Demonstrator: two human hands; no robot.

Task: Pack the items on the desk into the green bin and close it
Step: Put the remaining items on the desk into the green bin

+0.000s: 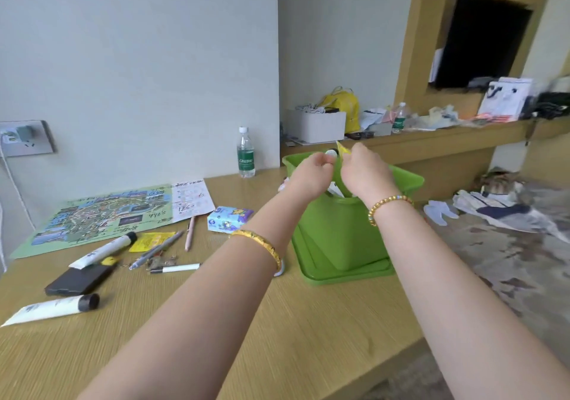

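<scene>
Both hands, left (pixel 311 173) and right (pixel 362 169), are raised close together over the open green plastic bin (pixel 339 233), each pinching a small item too blurred to identify. The bin stands in its green lid (pixel 348 273) on the wooden tabletop (pixel 277 322), with white tubes (pixel 55 307), pens (pixel 157 250) and a tissue pack (pixel 229 219) lying to its left.

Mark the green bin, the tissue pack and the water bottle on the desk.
green bin (pixel 336 239): head view, on its front wall below the wrists.
tissue pack (pixel 229 219): head view, on its printed top face.
water bottle (pixel 245 156): head view, on its green label.
</scene>
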